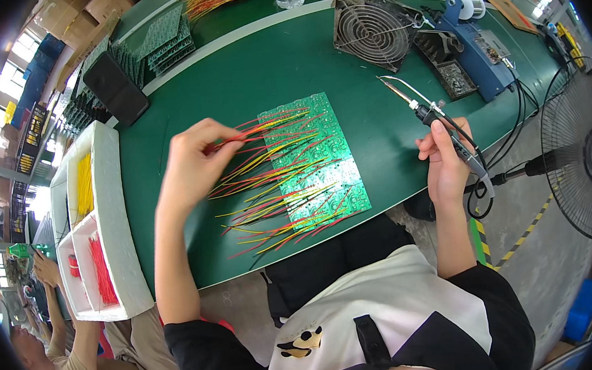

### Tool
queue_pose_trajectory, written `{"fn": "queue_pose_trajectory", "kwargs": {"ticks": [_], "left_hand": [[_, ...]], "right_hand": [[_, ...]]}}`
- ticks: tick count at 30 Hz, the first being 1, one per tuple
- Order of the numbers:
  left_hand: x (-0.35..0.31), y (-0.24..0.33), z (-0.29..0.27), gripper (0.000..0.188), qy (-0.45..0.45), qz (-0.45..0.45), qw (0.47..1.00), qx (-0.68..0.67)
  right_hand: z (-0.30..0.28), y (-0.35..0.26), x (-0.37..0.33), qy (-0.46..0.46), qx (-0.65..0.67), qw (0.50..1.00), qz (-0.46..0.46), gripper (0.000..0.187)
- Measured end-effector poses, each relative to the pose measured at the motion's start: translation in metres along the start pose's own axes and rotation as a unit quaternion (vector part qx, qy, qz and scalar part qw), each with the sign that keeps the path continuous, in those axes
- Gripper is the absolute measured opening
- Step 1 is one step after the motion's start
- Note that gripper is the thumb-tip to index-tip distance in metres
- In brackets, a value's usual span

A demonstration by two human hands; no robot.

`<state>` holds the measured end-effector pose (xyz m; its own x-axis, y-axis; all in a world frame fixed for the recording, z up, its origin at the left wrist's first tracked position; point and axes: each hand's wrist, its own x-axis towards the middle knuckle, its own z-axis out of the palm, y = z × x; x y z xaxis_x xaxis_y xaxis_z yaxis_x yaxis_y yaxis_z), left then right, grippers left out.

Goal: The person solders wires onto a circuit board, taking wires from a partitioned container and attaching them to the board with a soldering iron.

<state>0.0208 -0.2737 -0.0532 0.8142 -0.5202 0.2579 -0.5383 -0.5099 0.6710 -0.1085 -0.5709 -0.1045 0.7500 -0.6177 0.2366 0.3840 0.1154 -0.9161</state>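
A green circuit board panel (321, 156) lies on the green table, with rows of red and yellow wires (270, 204) sticking out over its left side. My left hand (200, 154) is at the upper left of the panel, its thumb and fingers pinched on the ends of some wires. On the right, my right hand (445, 159) grips a soldering iron (448, 128) with a dark handle. The iron's tip points up and to the left, away from the board. A thin metal tube runs along the iron toward its tip.
A white foam box (114, 220) with yellow and red wires stands left. A black phone (116, 86) leans by stacked boards (168, 38). Behind are a small fan (374, 29) and a blue solder feeder (476, 49). A pedestal fan (589, 151) stands right; a co-worker (95, 368) sits left.
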Motion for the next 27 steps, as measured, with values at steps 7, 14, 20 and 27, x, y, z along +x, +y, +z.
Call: {"fn": "queue_pose_trajectory", "kwargs": {"ticks": [7, 14, 20, 27], "left_hand": [[-0.009, 0.026, -0.002, 0.007, 0.072, -0.026, 0.997, 0.010], [-0.031, 0.036, 0.079, 0.010, 0.082, 0.212, 0.965, 0.128], [-0.025, 0.034, 0.086, 0.013, 0.126, 0.202, 0.960, 0.147], [-0.011, 0.032, 0.077, 0.014, 0.144, 0.179, 0.967, 0.107]], "right_hand": [[0.006, 0.003, -0.004, -0.006, -0.122, 0.991, -0.058, 0.017], [0.015, 0.000, -0.006, -0.006, -0.129, 0.990, -0.058, 0.016], [0.015, 0.000, -0.007, -0.011, -0.138, 0.990, -0.043, 0.016], [0.011, 0.002, -0.007, -0.007, -0.112, 0.992, -0.056, 0.017]]}}
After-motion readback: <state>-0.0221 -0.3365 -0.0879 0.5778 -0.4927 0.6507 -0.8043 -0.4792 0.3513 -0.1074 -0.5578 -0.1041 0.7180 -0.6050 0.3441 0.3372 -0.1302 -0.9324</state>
